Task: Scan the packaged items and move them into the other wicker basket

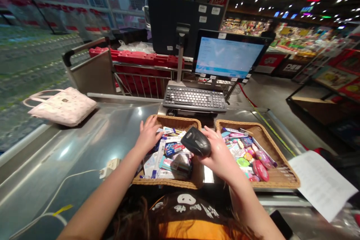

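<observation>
A black barcode scanner (196, 142) is in my right hand (218, 153), its head tilted over the left wicker basket (165, 184). My fingers wrap its handle, which is mostly hidden. At that basket's back left corner, my left hand (149, 135) has its fingers spread over the rim, close to some packets. Small packaged goods fill the basket, among them a blue and red packet (173, 149) and clear-wrapped pieces. To the right, a second wicker basket (284, 168) holds colourful small items, including a red round case (260, 170) and a green one (242, 162).
Behind the baskets stand a keyboard (195, 97) and a lit monitor (227, 56). A pale handbag (66, 107) rests on the metal counter (112, 120), with a white plug block (111, 167) and cable nearer. Paper sheets (323, 183) lie at right. Someone (268, 33) stands far back.
</observation>
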{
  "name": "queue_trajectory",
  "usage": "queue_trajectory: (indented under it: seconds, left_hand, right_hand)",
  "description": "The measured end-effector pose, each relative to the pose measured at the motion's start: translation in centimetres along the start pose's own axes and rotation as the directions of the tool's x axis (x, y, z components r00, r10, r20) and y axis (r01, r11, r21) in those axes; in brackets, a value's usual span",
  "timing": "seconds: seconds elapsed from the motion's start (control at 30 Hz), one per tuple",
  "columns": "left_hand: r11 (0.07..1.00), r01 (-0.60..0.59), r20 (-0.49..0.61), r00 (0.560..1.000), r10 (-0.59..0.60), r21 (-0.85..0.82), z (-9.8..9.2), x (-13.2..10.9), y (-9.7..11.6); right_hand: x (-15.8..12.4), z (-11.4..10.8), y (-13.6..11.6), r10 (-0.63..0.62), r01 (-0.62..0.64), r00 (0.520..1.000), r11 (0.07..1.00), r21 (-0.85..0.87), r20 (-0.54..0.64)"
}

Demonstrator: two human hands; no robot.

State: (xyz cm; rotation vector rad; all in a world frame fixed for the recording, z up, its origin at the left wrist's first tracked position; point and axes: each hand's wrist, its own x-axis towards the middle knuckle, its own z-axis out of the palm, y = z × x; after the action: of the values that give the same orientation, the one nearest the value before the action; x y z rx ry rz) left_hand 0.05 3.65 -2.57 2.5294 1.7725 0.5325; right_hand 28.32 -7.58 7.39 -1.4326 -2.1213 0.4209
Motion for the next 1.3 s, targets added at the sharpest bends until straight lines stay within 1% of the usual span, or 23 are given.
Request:
queue_trajectory:
  seconds: [0.07, 0.13, 0.23, 0.33, 0.43, 0.5, 0.57, 0.63, 0.7, 0.77, 0.8, 0.87, 0.97, 1.07, 1.13, 1.23, 1.3]
  left_hand:
    - [0.999, -0.052, -0.054, 0.997, 0.051, -0.011, -0.3, 0.4, 0.3]
    - [0.993, -0.114, -0.086, 0.990, 0.111, -0.030, -0.6, 1.1, 1.1]
    - [0.977, -0.202, -0.102, 0.976, 0.194, -0.074, -1.1, 2.7, 3.4]
    - [0.949, -0.285, -0.097, 0.957, 0.273, -0.133, -1.4, 4.7, 7.2]
    - [0.912, -0.364, -0.076, 0.931, 0.356, -0.187, -1.3, 6.9, 11.8]
    - [0.883, -0.419, -0.066, 0.907, 0.415, -0.211, -0.7, 8.2, 15.2]
    - [0.848, -0.481, -0.061, 0.875, 0.480, -0.221, 0.5, 9.4, 18.7]
    - [0.807, -0.543, -0.043, 0.834, 0.549, -0.232, 2.2, 10.6, 22.1]
    - [0.772, -0.592, 0.018, 0.791, 0.611, -0.231, 4.4, 11.8, 25.3]
    - [0.746, -0.639, 0.106, 0.742, 0.662, -0.188, 6.7, 12.8, 28.1]
    - [0.736, -0.656, 0.150, 0.721, 0.677, -0.166, 7.8, 13.3, 29.3]
    - [0.714, -0.684, 0.188, 0.689, 0.700, -0.153, 9.8, 14.1, 31.4]
    - [0.691, -0.709, 0.213, 0.660, 0.721, -0.143, 12.2, 14.8, 33.6]
    - [0.682, -0.719, 0.233, 0.646, 0.727, -0.134, 13.7, 14.8, 34.7]
    - [0.674, -0.726, 0.246, 0.634, 0.733, -0.138, 14.3, 14.2, 34.8]
    - [0.659, -0.738, 0.274, 0.609, 0.744, -0.148, 14.4, 13.1, 34.2]
    - [0.672, -0.728, 0.299, 0.616, 0.729, -0.136, 14.1, 12.5, 33.6]
  right_hand:
    - [-0.5, -0.4, 0.2, 0.010, -0.009, 1.000, 1.000, 0.014, -0.015]
    - [-1.1, -1.1, 0.5, 0.015, -0.014, 0.999, 1.000, 0.025, -0.036]
    - [-2.3, -2.4, 1.3, 0.043, -0.041, 0.996, 0.999, 0.026, -0.075]
    - [-4.0, -3.9, 2.4, 0.119, -0.121, 0.985, 0.993, -0.005, -0.121]
    - [-6.0, -5.6, 3.8, 0.198, -0.211, 0.961, 0.976, -0.049, -0.191]
    - [-7.4, -6.7, 4.9, 0.243, -0.266, 0.937, 0.962, -0.060, -0.252]
    - [-8.9, -7.8, 6.2, 0.282, -0.319, 0.910, 0.945, -0.076, -0.304]
    - [-10.5, -8.8, 7.5, 0.302, -0.360, 0.881, 0.927, -0.102, -0.364]
    - [-11.9, -9.6, 8.9, 0.335, -0.417, 0.843, 0.901, -0.118, -0.421]
    - [-13.2, -10.4, 10.2, 0.359, -0.452, 0.820, 0.883, -0.121, -0.446]
    - [-13.7, -10.7, 10.8, 0.368, -0.467, 0.809, 0.876, -0.122, -0.459]
    - [-14.4, -11.4, 11.7, 0.380, -0.488, 0.791, 0.865, -0.120, -0.480]
    - [-14.7, -12.2, 12.9, 0.384, -0.495, 0.784, 0.861, -0.119, -0.488]
    - [-14.6, -12.8, 14.0, 0.393, -0.501, 0.777, 0.859, -0.106, -0.491]
    - [-14.5, -13.1, 14.8, 0.404, -0.507, 0.771, 0.857, -0.090, -0.493]
    - [-14.3, -13.4, 15.8, 0.417, -0.507, 0.771, 0.859, -0.069, -0.482]
    - [-14.1, -13.5, 16.4, 0.419, -0.505, 0.772, 0.861, -0.061, -0.478]
